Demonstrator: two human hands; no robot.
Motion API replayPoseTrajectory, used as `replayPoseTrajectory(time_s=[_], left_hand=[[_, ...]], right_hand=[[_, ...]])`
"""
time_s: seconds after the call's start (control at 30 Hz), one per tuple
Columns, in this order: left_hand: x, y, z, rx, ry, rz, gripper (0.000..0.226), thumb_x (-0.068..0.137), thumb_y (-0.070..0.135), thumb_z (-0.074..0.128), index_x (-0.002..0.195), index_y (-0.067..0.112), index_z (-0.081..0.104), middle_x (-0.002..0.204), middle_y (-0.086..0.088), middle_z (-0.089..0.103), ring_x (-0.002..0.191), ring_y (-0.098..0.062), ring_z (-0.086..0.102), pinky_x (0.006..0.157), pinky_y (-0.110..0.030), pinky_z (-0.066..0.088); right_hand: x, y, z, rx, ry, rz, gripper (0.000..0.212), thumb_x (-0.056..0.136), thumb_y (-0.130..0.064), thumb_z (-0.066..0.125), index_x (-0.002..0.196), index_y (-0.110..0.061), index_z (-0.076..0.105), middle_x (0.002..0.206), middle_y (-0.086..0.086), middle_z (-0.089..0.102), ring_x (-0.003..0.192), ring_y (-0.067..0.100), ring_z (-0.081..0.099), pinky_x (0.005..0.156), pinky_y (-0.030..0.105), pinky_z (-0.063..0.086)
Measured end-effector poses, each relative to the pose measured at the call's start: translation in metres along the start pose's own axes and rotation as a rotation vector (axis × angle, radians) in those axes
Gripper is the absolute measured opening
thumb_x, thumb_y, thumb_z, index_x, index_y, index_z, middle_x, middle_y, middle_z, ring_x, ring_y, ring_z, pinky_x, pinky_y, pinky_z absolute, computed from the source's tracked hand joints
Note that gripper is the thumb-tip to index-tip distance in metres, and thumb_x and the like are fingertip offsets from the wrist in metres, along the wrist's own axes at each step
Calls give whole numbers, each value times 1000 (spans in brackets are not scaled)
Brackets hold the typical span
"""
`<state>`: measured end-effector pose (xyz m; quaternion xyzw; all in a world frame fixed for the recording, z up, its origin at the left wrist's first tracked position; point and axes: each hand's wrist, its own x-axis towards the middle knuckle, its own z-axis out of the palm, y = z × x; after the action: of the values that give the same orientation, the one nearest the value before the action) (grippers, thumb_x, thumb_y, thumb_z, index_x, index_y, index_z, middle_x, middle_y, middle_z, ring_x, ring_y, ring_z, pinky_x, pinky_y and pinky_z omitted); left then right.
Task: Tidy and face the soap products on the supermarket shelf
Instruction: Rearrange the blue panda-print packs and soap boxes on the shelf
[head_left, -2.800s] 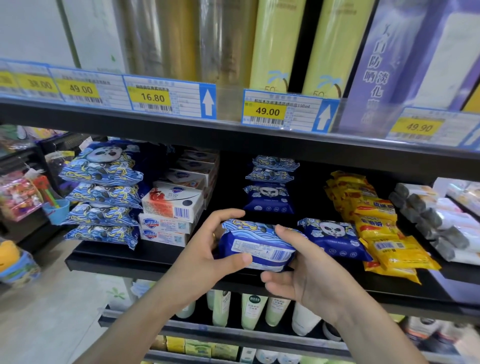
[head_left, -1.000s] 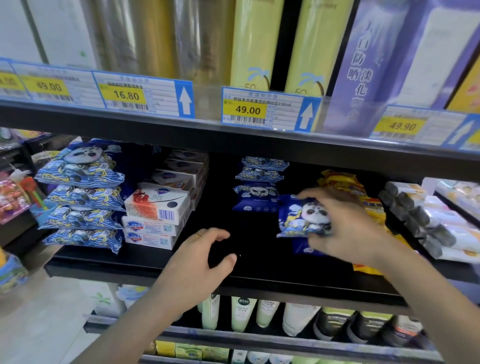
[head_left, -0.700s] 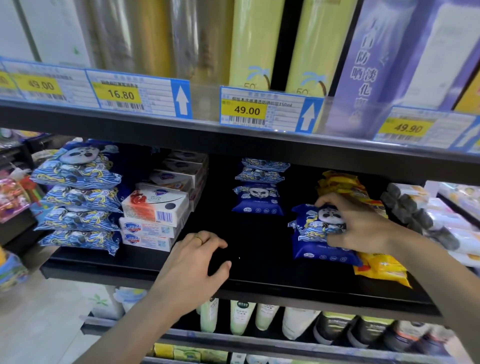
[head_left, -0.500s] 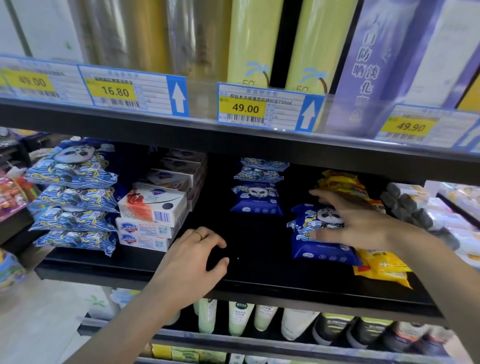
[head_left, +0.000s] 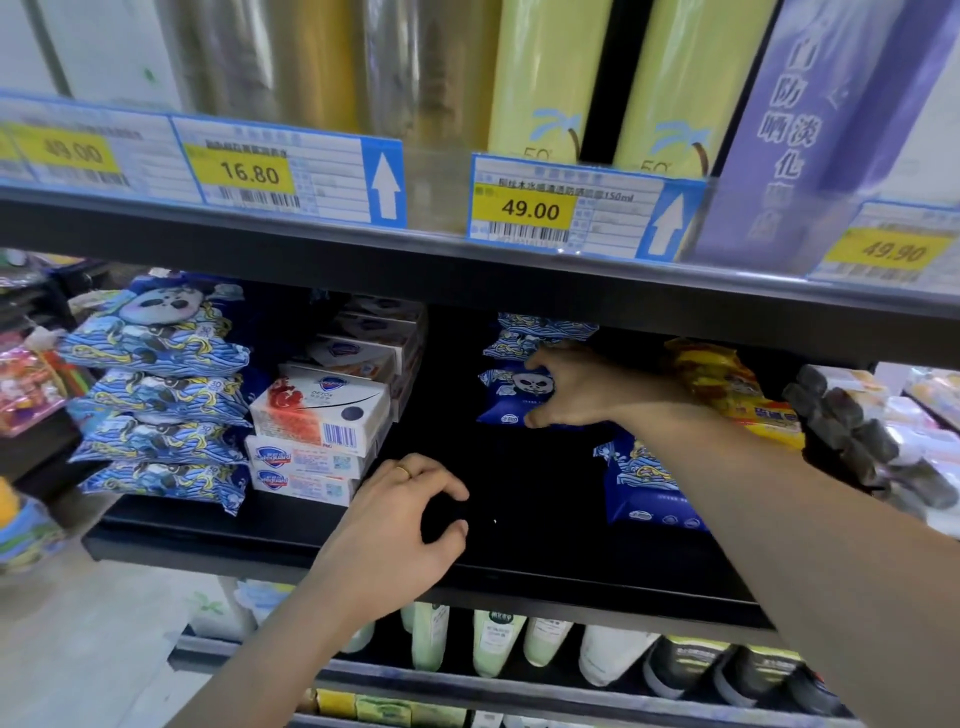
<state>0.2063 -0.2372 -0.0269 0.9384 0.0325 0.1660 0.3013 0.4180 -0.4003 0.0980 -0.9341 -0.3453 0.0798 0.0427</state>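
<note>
Soap packs in blue panda wrappers lie in three places on the black shelf (head_left: 545, 577). At the far left a stack of large panda packs (head_left: 156, 395) stands four or so high, wave pattern facing out. Just beside it on the right is a pile of white boxed soap bars (head_left: 317, 441), the top box turned so its barcode faces front, with more boxes behind it going back into the shelf. The left hand (head_left: 395, 525) rests at the shelf's front edge near those boxes, a ring on one finger, its fingers loosely curled with thumb and forefinger apart and nothing held between them. Deeper in, at the middle, a small stack of panda soap packs (head_left: 511, 387) sits toward the back; the right hand (head_left: 576, 384) reaches in over it, fingers above and thumb below, pinching the front pack of that stack. Nearer the front and partly hidden under the right forearm lies another pile of blue panda packs (head_left: 644, 493). Right of these come yellow packets (head_left: 727, 384), then grey and white wrapped bars (head_left: 857, 431). Above, price tags (head_left: 530, 210) line the upper shelf's edge.
</note>
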Motion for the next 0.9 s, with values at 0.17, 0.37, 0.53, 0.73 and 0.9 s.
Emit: replayPoseTrajectory(time_s=[0.17, 0.37, 0.53, 0.73, 0.9], left_hand=[[0, -1, -1, -18, -7, -12, 30, 84, 57, 55, 111, 46, 63, 121, 35, 50, 121, 10, 39, 95, -7, 31], [2, 0, -1, -48, 3, -35, 20, 88, 46, 64, 108, 45, 65, 119, 33, 51, 119, 8, 42, 94, -11, 32], [5, 4, -6, -108, 23, -87, 34, 85, 61, 54, 114, 46, 62, 116, 34, 55, 118, 11, 46, 97, -20, 40], [9, 11, -17, -465, 16, -279, 60, 75, 87, 47, 129, 61, 49, 124, 38, 61, 118, 18, 53, 100, -22, 39], [16, 23, -23, -736, 95, -362, 59, 67, 78, 66, 113, 40, 66, 102, 27, 75, 93, 10, 69, 81, -13, 44]], right_hand=[[17, -7, 12, -77, -56, 86, 104, 81, -41, 86, 163, -22, 25, 170, 6, 21, 154, 34, 22, 121, 39, 28], [14, -14, 18, -94, -48, 157, 101, 79, -39, 85, 161, -20, 28, 165, 10, 24, 151, 40, 19, 118, 45, 32], [-4, -29, 19, -86, 83, 130, 80, 73, -38, 85, 144, -25, 49, 143, 6, 42, 138, 33, 30, 109, 43, 41], [-51, -59, 30, -53, 344, 54, 79, 69, -39, 82, 140, -34, 49, 139, 0, 43, 132, 31, 32, 108, 40, 42], [-95, -78, 62, -42, 503, -98, 82, 61, -33, 79, 139, -29, 54, 127, -1, 48, 115, 26, 38, 99, 40, 47]])
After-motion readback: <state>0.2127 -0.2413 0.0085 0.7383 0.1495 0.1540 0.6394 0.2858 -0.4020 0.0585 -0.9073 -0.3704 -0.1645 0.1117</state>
